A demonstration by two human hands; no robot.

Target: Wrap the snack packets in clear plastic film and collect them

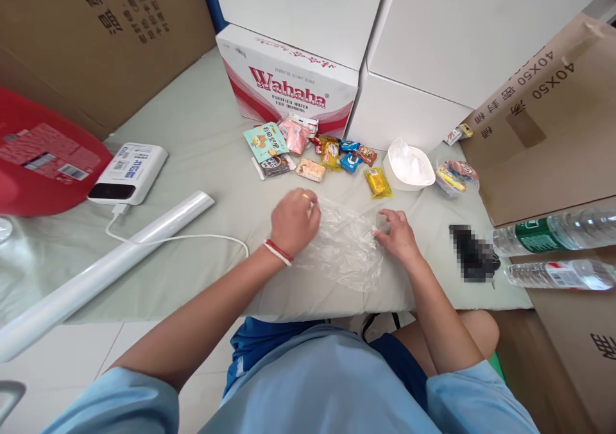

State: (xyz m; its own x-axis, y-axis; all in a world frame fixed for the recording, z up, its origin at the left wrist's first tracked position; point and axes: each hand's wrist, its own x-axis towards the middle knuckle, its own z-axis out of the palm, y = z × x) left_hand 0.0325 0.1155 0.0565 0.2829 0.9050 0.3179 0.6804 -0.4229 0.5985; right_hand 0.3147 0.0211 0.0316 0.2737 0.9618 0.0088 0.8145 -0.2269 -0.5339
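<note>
A clear plastic bag [344, 244] lies crumpled and partly spread on the pale green cloth between my hands. My left hand [296, 223] is closed at the bag's upper left edge, its fingers curled around the film. At the bag's right edge, my right hand [398, 235] pinches the film between thumb and fingers. Just beyond the bag are a wrapped biscuit [311, 170], a yellow packet [378, 182], a light green snack pouch [266, 142] and several small wrapped snacks. To their right stands a white bowl [409, 176] with crumpled clear plastic inside.
Behind the snacks stand a Wahaha water carton [289, 87] and stacked white boxes [409, 110]. A white plastic roll [110, 267], a cabled white device [129, 172] and a red container [45, 155] are left. Two bottles [561, 232] lie right, near a blurred black object [474, 254].
</note>
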